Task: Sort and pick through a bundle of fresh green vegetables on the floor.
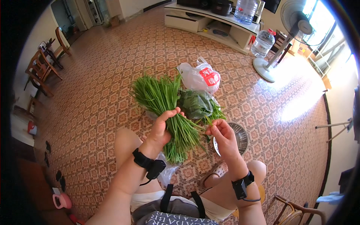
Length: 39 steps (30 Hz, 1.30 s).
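Note:
My left hand (pixel 163 128) is wrapped around the middle of a thick bunch of garlic chives (pixel 159 94). The leafy tips fan out up and to the left, and the cut ends point down to the right. Close to those ends, my right hand (pixel 225 136) pinches a thin yellowish-green blade (pixel 208 120) between thumb and fingertips. More green stalks (pixel 174 154) show below the bunch, by a clear plastic bag (pixel 168 170). A metal colander (pixel 241 137) sits on the floor, partly hidden behind my right hand.
Beyond the bunch lie a clear bag of leafy greens (pixel 197 104) and a white plastic bag with red print (pixel 201 76). A standing fan (pixel 265 69) and a large water bottle (pixel 263 45) are near the TV cabinet (pixel 182 23). Wooden chairs (pixel 42 67) line the left wall.

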Available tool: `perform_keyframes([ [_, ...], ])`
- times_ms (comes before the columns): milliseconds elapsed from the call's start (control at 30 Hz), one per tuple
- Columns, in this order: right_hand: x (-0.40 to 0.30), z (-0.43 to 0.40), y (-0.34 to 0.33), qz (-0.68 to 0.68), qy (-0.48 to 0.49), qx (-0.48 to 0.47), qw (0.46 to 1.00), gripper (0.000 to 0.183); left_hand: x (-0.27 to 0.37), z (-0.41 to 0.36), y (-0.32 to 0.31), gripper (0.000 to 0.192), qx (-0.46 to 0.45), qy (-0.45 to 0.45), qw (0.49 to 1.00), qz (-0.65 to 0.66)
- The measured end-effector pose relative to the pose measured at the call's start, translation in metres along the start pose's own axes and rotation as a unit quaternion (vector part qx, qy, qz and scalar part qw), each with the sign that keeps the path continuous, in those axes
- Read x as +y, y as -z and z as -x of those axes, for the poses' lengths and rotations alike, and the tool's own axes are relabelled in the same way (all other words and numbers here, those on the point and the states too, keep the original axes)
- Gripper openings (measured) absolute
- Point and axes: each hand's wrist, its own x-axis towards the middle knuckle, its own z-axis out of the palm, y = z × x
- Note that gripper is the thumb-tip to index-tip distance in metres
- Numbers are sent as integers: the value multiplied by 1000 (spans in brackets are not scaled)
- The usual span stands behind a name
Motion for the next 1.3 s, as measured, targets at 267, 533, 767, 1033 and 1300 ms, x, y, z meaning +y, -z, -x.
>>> perform_keyframes([
  [267, -11, 2, 25, 229, -113, -23, 967, 9, 28, -4, 15, 21, 95, -91, 991, 29],
  [533, 4, 0, -25, 413, 69, -36, 907, 21, 7, -9, 18, 22, 117, -54, 992, -12],
  [767, -3, -3, -59, 383, 78, -19, 920, 27, -13, -12, 16, 22, 109, -60, 990, -71],
  [1033, -19, 6, -50, 358, 4, -138, 923, 13, -11, -13, 13, 21, 103, -22, 994, 9],
  [1300, -18, 13, -22, 256, -69, -151, 952, 12, 5, -12, 7, 28, 64, -27, 997, 45],
])
